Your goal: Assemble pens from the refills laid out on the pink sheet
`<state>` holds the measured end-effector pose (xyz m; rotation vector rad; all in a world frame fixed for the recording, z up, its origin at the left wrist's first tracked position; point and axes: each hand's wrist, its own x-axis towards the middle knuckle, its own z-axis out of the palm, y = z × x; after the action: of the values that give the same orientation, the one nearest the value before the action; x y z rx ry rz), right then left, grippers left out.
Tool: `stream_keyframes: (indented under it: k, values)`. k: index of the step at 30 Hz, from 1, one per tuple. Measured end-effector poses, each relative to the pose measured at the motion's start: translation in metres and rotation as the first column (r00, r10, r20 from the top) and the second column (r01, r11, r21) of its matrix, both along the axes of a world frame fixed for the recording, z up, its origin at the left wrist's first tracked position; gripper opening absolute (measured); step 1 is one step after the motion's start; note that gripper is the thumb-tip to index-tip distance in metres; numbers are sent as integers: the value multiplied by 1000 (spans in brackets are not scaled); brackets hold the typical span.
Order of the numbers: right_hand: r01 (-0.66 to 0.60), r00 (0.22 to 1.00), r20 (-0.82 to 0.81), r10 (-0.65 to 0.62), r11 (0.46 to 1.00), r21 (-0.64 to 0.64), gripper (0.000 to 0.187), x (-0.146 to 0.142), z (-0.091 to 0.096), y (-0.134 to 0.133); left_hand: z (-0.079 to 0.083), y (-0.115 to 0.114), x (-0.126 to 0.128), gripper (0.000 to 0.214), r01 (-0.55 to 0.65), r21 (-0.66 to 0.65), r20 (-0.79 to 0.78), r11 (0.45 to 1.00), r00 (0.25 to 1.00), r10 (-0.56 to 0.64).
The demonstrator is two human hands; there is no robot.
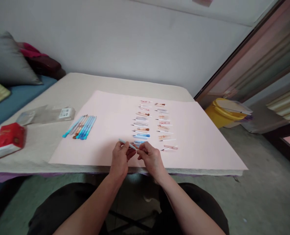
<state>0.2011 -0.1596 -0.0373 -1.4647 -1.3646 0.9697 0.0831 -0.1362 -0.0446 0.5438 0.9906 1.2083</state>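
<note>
A light blue pen (127, 143) is held slantwise above the near edge of the pink sheet. My left hand (121, 155) is closed around its barrel. At the pen's lower right end, the fingertips of my right hand (148, 156) are pinched together on its tip; what exactly they grip there is partly hidden. Just beyond my hands, pen parts lie in two columns: coloured barrels such as a blue barrel (143, 135), and thin white refills (166, 140) with dark tips. Several whole pens (82, 126), blue, brown and grey, lie side by side on the left.
The pink sheet (196, 140) covers much of the cloth-topped table (125, 85). Left of it lie a clear plastic bag (47, 115) and a red-and-white packet (9, 138). A yellow bin (214, 114) stands on the floor to the right. A white wall (135, 42) closes the back.
</note>
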Motion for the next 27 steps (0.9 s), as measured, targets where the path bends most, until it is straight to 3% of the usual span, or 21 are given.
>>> stream_keyframes:
  k: [12,15,18,20,27]
  values:
    - [9,996,-84,-18,995,-100,16,3,-11,4,5,-9,3,25,91,40,-5,995,996,-91]
    - [52,997,66,-45,993,-109,25,7,-14,6,4,-9,2,26,79,20,-44,997,996,-78]
    - [86,955,291,-62,994,-69,35,10,-15,7,1,-7,0,25,52,-14,-48,999,997,-52]
    - [77,932,359,-57,996,-40,37,11,-15,8,-2,-6,-1,23,45,-30,-15,999,999,-45]
    - [17,982,189,1,996,-92,14,1,-7,7,-9,-2,-1,24,20,-62,32,998,999,-18]
